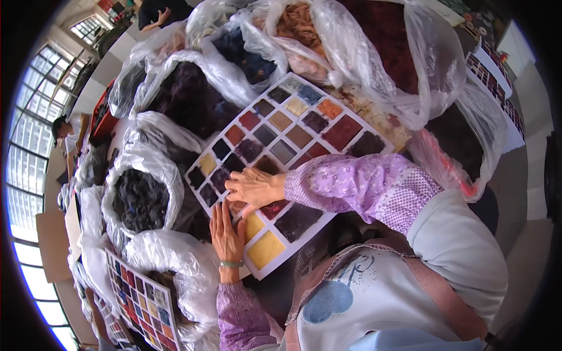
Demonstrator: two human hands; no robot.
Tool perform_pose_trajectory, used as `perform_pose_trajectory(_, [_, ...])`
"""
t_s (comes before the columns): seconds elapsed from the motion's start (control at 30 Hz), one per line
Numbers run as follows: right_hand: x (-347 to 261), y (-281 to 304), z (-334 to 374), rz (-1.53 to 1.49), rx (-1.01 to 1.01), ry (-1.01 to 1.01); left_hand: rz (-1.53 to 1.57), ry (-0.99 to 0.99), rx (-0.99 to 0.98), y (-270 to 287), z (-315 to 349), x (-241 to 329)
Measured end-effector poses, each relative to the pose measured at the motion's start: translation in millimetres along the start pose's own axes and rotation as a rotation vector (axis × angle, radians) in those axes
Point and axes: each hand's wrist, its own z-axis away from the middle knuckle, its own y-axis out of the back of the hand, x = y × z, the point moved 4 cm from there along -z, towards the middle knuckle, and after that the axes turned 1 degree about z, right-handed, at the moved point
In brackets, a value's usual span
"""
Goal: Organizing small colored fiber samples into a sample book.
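Barred windows (29, 152) curve down the left side; near them is a person (73, 131) in a dark cap and white top; below, a brown panel (51, 243); at the top edge, another person (157, 10) in dark clothing.

Lettering, numbers, signs: none readable in view, neither on the colour-swatch board (285, 244), the clear plastic bags (167, 251), nor the pale shirt front (380, 292).
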Motion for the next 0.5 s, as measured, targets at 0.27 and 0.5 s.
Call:
perform_pose_trajectory(0.27, [54.9, 120.5, 82.6, -0.224, 0.322, -0.166, 0.165, 0.063, -0.222, 12.8, -14.7, -12.8])
perform_pose_trajectory(0.5, [145.1, 231.0, 450.1, 0.608, 0.387, -1.522, 0.257, -0.307, 0.026, 67.1, -161.8, 144.7])
